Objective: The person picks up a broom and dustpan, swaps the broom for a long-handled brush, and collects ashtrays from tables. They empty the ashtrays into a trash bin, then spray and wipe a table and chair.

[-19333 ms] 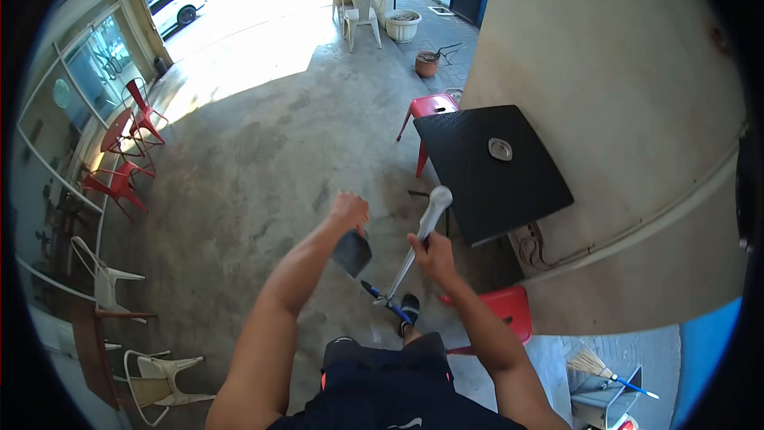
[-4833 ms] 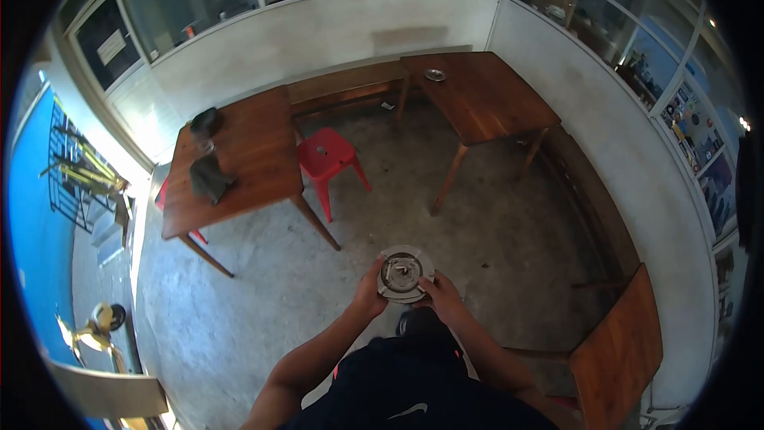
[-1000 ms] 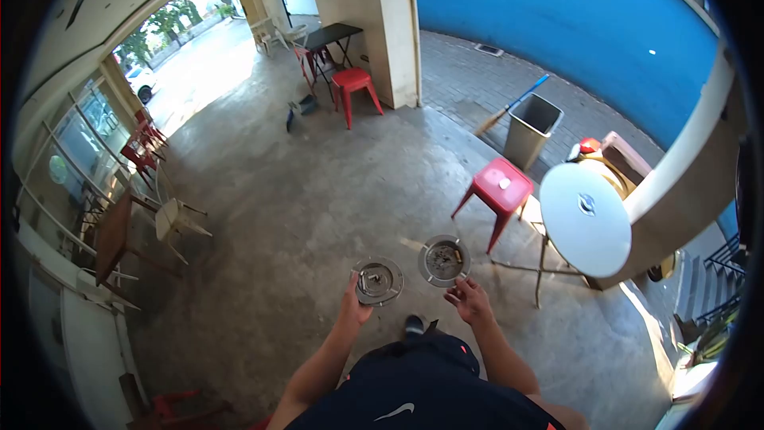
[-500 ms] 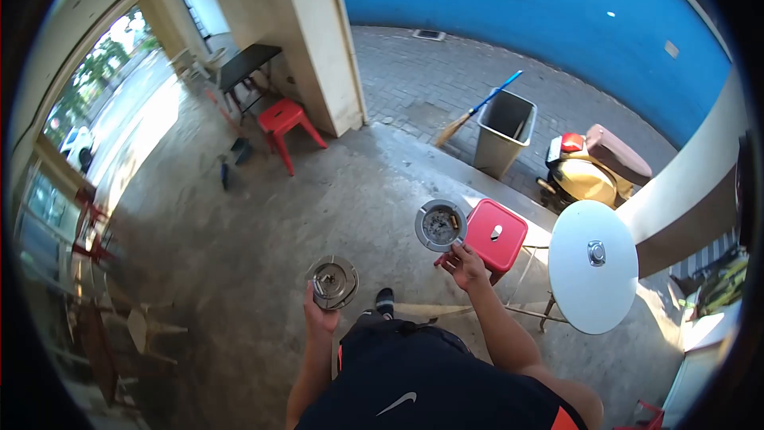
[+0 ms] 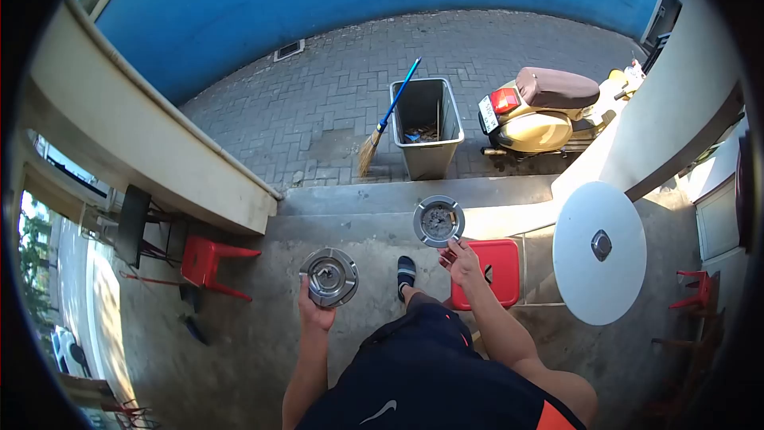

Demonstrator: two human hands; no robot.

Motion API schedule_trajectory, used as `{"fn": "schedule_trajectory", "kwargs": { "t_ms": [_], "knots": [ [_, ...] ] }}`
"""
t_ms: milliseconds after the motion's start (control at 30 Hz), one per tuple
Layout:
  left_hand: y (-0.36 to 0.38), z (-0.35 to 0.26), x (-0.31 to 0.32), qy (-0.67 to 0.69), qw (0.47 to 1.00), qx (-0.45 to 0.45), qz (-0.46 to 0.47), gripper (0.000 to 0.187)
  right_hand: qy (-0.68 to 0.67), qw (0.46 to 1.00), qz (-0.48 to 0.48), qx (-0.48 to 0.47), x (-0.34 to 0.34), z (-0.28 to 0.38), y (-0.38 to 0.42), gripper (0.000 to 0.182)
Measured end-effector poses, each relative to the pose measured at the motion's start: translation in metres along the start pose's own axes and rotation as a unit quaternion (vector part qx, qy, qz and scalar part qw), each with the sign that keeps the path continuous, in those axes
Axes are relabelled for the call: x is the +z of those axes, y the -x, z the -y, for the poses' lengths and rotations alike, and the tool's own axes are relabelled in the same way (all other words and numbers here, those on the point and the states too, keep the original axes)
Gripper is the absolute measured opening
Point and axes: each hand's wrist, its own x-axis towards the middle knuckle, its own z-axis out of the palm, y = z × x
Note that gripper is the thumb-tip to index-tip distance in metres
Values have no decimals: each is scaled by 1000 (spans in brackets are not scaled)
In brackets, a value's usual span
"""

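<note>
My left hand (image 5: 316, 312) holds a round metal ashtray (image 5: 329, 276) by its near rim, level in front of me. My right hand (image 5: 461, 259) grips a second metal ashtray (image 5: 438, 220) with ash and butts in it, held a bit farther out and to the right. Both ashtrays are apart from each other. Straight ahead, down one step, stands a grey waste bin (image 5: 426, 128) with a blue-handled broom (image 5: 384, 123) leaning on its left side.
A red stool (image 5: 489, 271) stands at my right leg, beside a round white table (image 5: 598, 251) carrying a small metal ashtray (image 5: 601, 244). A yellow scooter (image 5: 543, 114) is parked right of the bin. Another red stool (image 5: 211, 259) and a low wall are at left.
I have turned right and walked on, so the bin and step now lie straight ahead. Both hands still carry their ashtrays, in much the same pose.
</note>
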Motion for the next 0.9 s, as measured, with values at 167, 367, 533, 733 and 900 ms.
{"fn": "schedule_trajectory", "kwargs": {
  "t_ms": [167, 367, 533, 733, 900],
  "knots": [
    [-102, -39, 37, 19, 999, -36, -24, 44, -40, 999, -36, -5, 57, 40, -127, 13],
    [-248, -92, 100, -13, 997, -70, -1, 44, -60, 991, -112, -43, 117, 99, -238, 14],
    [-400, -116, 128, -38, 987, -146, 49, 43, -78, 978, -170, -94, 138, 125, -304, 16],
    [-507, -143, 195, -98, 972, -208, 52, 45, -85, 960, -247, -104, 160, 156, -387, 18],
    [-571, -130, 225, -90, 971, -218, 42, 45, -97, 963, -181, -174, 161, 176, -495, 12]
  ]
}}
